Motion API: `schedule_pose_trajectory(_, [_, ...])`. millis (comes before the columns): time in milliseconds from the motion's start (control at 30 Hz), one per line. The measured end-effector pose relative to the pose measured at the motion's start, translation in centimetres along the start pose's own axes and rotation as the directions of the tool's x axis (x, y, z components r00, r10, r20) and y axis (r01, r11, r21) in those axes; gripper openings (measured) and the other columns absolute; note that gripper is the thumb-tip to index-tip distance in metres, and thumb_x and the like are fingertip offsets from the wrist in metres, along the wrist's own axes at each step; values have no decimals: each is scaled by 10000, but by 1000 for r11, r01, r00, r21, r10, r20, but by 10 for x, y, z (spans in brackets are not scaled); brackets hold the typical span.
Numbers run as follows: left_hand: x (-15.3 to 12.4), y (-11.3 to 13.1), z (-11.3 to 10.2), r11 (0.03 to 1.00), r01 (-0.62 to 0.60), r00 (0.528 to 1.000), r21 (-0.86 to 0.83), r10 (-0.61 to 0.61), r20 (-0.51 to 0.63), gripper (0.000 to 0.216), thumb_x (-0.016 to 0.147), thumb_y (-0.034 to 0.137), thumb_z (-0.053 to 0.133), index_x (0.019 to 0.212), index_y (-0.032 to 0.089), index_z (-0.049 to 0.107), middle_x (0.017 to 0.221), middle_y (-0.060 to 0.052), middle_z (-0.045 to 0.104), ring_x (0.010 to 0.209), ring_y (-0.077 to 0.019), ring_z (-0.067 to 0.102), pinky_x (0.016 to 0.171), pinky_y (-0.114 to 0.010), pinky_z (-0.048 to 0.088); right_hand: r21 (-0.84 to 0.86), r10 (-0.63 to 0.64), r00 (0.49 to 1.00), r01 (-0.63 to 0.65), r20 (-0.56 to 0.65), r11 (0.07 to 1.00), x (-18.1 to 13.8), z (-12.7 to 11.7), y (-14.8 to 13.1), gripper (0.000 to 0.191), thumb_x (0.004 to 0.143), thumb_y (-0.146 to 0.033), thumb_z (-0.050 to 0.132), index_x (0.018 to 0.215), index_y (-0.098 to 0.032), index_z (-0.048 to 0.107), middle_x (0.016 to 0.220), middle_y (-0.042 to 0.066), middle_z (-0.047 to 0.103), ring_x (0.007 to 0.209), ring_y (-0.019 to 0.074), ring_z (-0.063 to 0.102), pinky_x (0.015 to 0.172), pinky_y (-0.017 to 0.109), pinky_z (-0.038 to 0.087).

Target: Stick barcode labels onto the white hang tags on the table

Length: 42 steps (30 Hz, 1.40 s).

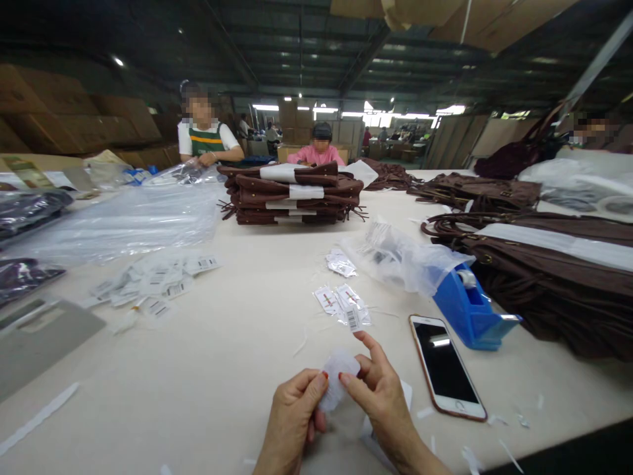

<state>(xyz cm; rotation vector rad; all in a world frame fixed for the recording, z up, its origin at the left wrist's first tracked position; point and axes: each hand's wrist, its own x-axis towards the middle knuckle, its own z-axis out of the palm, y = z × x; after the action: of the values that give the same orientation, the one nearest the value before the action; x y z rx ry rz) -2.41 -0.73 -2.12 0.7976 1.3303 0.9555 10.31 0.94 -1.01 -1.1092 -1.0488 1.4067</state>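
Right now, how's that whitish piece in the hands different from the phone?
The whitish piece is held by the left hand and right hand; the phone lies on the table. The whitish piece looks pale all over; the phone has a black screen. The whitish piece looks smaller than the phone. Both have some white.

Phone (448, 367) right of the hands (294, 406)

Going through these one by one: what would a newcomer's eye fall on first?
The bright blue tape dispenser stands out at right, beside a dark-screened phone. Straight ahead, a stack of brown bags rises from the pale table. Front and centre, the left hand and right hand hold a small translucent piece.
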Motion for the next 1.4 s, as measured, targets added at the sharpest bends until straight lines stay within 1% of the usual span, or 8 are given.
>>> schedule_pose_trajectory(500, [-25,13,-98,855,156,987,494,-151,-51,364,713,509,458,583,170,477,340,61,437,292,-53,269,332,-175,160,-226,64,994,-41,94,973,5,34,37,534,726,-307,566,1189,-176,335,609,-57,495,528,105,459,511,222,356])
schedule_pose_trajectory(600, [-31,14,-110,697,97,994,710,-28,-109,363,745,481,421,554,177,477,370,43,454,347,-84,371,387,-191,229,-369,10,992,38,126,929,2,37,44,488,749,-285,533,1192,-180,355,639,-42,502,533,108,481,515,225,380])
schedule_pose_trajectory(733, [-37,7,-112,272,62,967,960,221,-125,299,791,413,392,652,187,530,565,-19,588,549,-164,546,518,-248,324,-511,-58,984,137,166,848,-3,38,49,475,769,-251,499,1219,-200,352,680,-23,532,559,120,516,547,237,405])
schedule_pose_trajectory(833, [-40,1,-108,-43,34,866,998,500,-8,208,792,336,440,831,164,549,770,-82,621,732,-235,568,625,-333,376,-569,-100,977,191,189,800,-4,37,51,482,773,-242,490,1234,-211,355,690,-16,544,568,129,527,567,249,414])
schedule_pose_trajectory(967, [-36,-6,-103,-326,-345,566,880,675,472,205,827,159,388,966,146,539,976,-103,600,932,-219,511,756,-347,398,-590,-151,964,253,218,767,0,34,46,466,773,-257,496,1226,-229,393,754,6,553,606,137,522,579,257,420])
schedule_pose_trajectory(1100, [-32,-11,-98,-235,-564,554,792,604,574,234,855,157,330,928,139,552,883,-67,619,862,-161,520,716,-282,437,-509,-202,965,259,165,821,6,28,28,294,741,-315,555,1014,-207,541,801,31,544,660,142,499,574,249,408])
schedule_pose_trajectory(1233, [-33,-16,-99,-64,-598,583,799,650,488,265,828,98,321,939,143,558,933,-73,623,921,-168,510,772,-299,453,-352,116,969,-32,219,935,8,29,14,225,738,-397,554,707,-175,543,587,-23,489,528,97,427,482,210,340])
schedule_pose_trajectory(1400, [-34,-21,-103,36,-603,631,797,633,449,231,801,97,401,949,159,567,968,-62,624,942,-162,513,813,-303,452,-365,365,885,-251,289,897,9,38,15,304,728,-446,536,627,-160,508,484,-41,489,403,61,378,383,178,240])
